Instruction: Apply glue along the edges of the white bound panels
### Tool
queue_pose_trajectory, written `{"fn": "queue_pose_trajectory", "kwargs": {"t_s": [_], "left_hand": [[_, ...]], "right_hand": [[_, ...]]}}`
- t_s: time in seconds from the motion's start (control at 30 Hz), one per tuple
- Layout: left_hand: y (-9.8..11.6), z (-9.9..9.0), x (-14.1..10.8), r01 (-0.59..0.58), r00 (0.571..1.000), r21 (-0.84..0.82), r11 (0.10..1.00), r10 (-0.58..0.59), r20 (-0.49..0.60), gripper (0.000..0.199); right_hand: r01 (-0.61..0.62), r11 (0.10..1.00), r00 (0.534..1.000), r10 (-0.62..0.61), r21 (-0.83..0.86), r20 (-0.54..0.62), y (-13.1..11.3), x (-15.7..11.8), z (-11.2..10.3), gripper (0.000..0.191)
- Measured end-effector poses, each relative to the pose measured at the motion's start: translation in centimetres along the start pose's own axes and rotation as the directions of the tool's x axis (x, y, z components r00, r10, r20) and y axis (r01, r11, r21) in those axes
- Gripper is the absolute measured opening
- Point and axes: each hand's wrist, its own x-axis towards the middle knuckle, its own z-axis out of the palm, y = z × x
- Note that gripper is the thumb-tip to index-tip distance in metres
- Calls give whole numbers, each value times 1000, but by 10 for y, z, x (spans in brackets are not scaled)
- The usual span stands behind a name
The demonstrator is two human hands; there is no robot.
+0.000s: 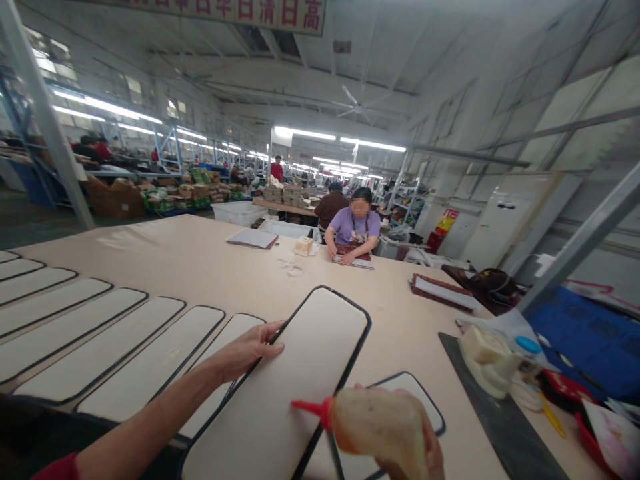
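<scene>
My left hand grips the upper left edge of a long white panel with a dark rim and rounded corners, its thumb on the white face. The panel is tilted above the table. In my right hand is a translucent glue bottle with a red nozzle, held on its side. The nozzle points left over the panel's face; whether it touches is unclear. Another rimmed panel lies on the table, partly behind the bottle.
Several similar panels lie in a row at the left of the beige table. Across it, a person works on a dark piece. At the right are a dark strip, containers and a blue crate.
</scene>
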Motion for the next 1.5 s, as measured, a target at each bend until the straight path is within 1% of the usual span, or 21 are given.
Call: {"fn": "queue_pose_trajectory", "kwargs": {"t_s": [0.07,0.1,0.17,0.27,0.37,0.43,0.5,0.57,0.67,0.73,0.8,0.87,0.9,1.03,1.1,1.23,1.3,1.37,1.4,1.47,1.5], "left_hand": [[0,0,-2,-10,1000,8,1000,10,22,63],[0,0,-3,-14,999,8,1000,14,30,61],[1,1,-5,-13,999,-2,1000,13,34,60],[1,-1,-7,8,1000,-15,1000,-8,13,61],[-1,-8,-7,-5,1000,-2,1000,5,-9,62],[-1,-13,-7,-11,1000,15,1000,11,-12,62],[1,-15,-8,-3,1000,25,1000,3,-6,63],[3,-14,-8,-5,1000,23,1000,4,4,64],[5,-12,-6,-15,1000,2,1000,15,12,66],[5,-12,-4,-13,1000,-23,1000,14,7,67],[4,-14,-3,-4,1000,-43,999,4,-7,67],[2,-17,-2,0,1000,-49,999,-1,-24,67],[1,-19,-2,-1,1000,-52,999,-1,-28,66],[-2,-26,0,4,999,-94,996,-7,-32,66],[-5,-30,3,9,999,-113,994,-15,-49,67],[-11,-36,8,6,996,-116,993,-15,-84,65],[-13,-38,10,2,997,-106,994,-10,-70,63],[-14,-41,12,2,998,-99,995,-8,-54,62],[-14,-43,13,4,999,-96,995,-9,-53,63],[-14,-50,14,7,998,-84,996,-13,-63,65],[-15,-55,14,6,997,-77,997,-11,-71,66]], "right_hand": [[139,988,988,-143,-68,-65,-11,21,0,62],[198,975,974,-207,-99,-88,-16,31,-1,62],[245,962,959,-258,-121,-115,-20,41,-5,60],[177,975,977,-190,-135,-93,-9,27,-9,66],[25,991,998,-18,-129,54,4,-2,-9,63],[11,993,996,-1,-118,87,2,-6,-6,60],[113,983,994,-113,-144,8,-8,8,-3,62],[237,950,964,-256,-202,-75,-17,32,-1,61],[326,922,934,-348,-208,-80,-13,49,3,59],[281,931,950,-304,-232,-70,3,39,5,60],[161,952,983,-177,-261,-38,21,20,9,67],[68,958,998,-63,-280,25,34,9,12,73],[71,956,997,-65,-285,30,37,9,14,73],[210,940,971,-232,-270,-51,35,31,20,63],[193,944,977,-211,-267,-40,37,31,23,62],[3,958,1000,4,-286,25,47,10,33,71],[56,954,998,-56,-295,9,50,9,36,71],[176,940,979,-198,-292,-45,52,15,35,67],[207,933,969,-237,-295,-69,52,16,32,68],[192,922,973,-223,-335,-58,54,12,26,69],[143,908,989,-148,-394,19,53,6,21,69]]}}
